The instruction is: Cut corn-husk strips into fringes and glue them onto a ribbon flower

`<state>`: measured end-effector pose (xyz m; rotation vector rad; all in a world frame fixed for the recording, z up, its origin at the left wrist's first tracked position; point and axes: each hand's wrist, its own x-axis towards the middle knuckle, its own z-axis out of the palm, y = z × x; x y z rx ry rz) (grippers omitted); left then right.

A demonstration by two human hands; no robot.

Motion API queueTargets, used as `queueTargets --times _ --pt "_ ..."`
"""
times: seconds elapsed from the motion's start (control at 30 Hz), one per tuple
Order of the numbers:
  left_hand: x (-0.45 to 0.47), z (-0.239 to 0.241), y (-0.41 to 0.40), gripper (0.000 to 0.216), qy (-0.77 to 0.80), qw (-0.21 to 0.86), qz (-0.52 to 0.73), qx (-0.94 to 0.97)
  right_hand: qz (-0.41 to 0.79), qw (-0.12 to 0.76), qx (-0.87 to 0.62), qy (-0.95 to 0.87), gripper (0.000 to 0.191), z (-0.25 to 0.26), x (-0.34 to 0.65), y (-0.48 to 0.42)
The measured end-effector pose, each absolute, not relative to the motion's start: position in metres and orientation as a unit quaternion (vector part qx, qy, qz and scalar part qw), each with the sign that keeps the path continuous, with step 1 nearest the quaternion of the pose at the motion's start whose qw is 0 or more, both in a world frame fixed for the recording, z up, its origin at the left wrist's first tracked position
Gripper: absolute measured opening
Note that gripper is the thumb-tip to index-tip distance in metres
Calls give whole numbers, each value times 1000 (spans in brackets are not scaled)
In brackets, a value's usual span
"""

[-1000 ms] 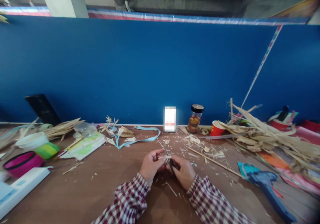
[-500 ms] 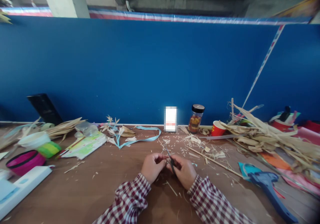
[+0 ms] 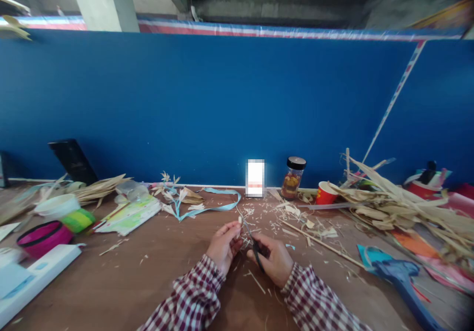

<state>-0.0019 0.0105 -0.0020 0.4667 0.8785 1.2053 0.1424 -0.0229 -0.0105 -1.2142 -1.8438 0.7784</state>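
Note:
My left hand [image 3: 224, 244] pinches a small pale straw piece [image 3: 240, 221] that sticks up between its fingers. My right hand [image 3: 272, 258] grips small black-handled scissors [image 3: 252, 241], their blades pointing up and left at the straw piece. Both hands hover just above the brown table [image 3: 148, 281] near its middle. Both my sleeves are red-and-white check. Pale straw clippings [image 3: 274, 222] lie scattered just beyond the hands.
A blue glue gun [image 3: 398, 276] lies at the right front. Dried husks [image 3: 400, 207] pile up at the right, by a red paper cup [image 3: 326, 193] and a glass jar [image 3: 294, 177]. A light blue ribbon [image 3: 207, 205], pink bowl [image 3: 39, 237] and white tray [image 3: 33, 276] sit left.
The left hand has raised the straw piece a little, and the scissors have tilted up toward it. The view has shifted slightly.

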Motion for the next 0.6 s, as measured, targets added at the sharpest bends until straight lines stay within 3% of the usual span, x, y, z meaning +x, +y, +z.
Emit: queueTargets --times 0.6 --pt "-2 -3 12 10 409 706 537 212 306 368 -473 -740 20 -11 144 -21"
